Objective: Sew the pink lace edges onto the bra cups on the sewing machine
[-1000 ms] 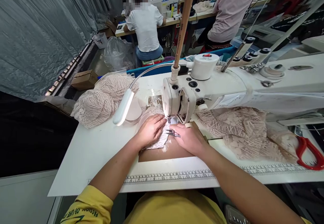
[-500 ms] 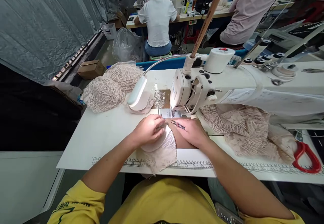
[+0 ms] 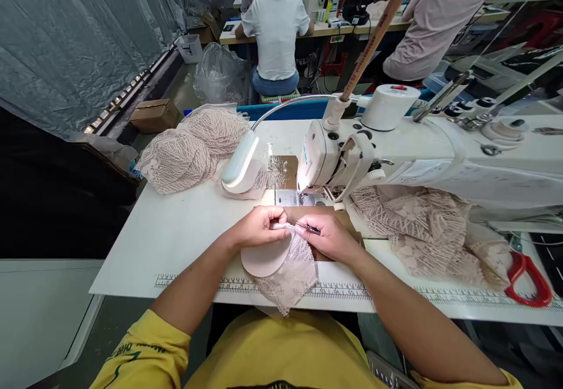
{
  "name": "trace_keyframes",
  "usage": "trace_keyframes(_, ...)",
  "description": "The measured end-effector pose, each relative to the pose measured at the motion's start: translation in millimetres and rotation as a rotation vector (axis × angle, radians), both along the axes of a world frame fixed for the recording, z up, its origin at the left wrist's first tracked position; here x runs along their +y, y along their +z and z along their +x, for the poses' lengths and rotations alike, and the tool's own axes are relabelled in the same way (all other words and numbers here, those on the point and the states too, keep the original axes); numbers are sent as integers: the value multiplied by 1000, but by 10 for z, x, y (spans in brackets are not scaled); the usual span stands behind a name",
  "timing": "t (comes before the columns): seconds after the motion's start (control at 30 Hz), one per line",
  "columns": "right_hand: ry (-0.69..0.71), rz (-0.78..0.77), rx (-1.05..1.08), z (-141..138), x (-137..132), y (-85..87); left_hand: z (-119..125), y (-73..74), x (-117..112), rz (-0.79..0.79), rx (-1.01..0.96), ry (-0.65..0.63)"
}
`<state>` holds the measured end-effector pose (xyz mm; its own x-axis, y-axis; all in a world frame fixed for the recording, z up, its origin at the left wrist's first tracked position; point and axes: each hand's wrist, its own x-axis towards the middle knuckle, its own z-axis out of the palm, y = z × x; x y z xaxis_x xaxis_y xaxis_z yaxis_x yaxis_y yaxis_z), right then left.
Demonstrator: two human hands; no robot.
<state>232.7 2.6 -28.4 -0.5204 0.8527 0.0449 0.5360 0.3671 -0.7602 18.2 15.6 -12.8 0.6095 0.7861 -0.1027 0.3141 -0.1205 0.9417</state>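
A person at a white worktop (image 3: 176, 236) holds one padded cup (image 3: 263, 258), pale beige and smooth, shaped like a shallow rounded shell. A piece of beige lace (image 3: 295, 271) with an open net pattern lies over the cup's right half and hangs past the worktop's front edge.

The left grip (image 3: 256, 229) is closed on the cup's top edge, fingers curled over it, so the cup sits directly below and slightly toward the person from that grip. The right grip (image 3: 333, 237) is closed narrowly on one small pair of thread snips (image 3: 308, 228), whose dark tips point left to the spot where the two grips meet at the upper edge of the lace. The lace lies below and to the left of the right grip, touching it.

Counted on the worktop:
- One white sewing machine (image 3: 396, 154), just beyond both grips.
- One white gooseneck lamp (image 3: 240, 165), beyond the left grip.
- Two heaps of lace pieces: one heap (image 3: 189, 145) well beyond and left of the left grip, and a second heap (image 3: 435, 227) to the right of the right grip, under the machine arm.
- One pair of red-handled scissors (image 3: 528, 283), far right of the right grip.
- One printed ruler (image 3: 352, 290) along the front edge, nearer the person than both grips.

Two other people sit with their backs turned, well beyond the machine: one in a white top (image 3: 275, 31) and one in a pale pink top (image 3: 435, 19).
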Motion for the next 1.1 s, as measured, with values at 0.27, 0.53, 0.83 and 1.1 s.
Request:
trace_keyframes(0.27,-6,-11,37,14,29,3,-164,-24,65,-161,-15,40)
trace_keyframes(0.53,-38,-87,168,46,12,-24,-69,-54,31,-280,-109,61)
trace_keyframes(0.83,15,-165,147,32,-2,8,-22,-137,21,-340,-166,81)
trace_keyframes(1.1,-38,-165,183,-28,-17,22,8,-132,29,-286,-132,18)
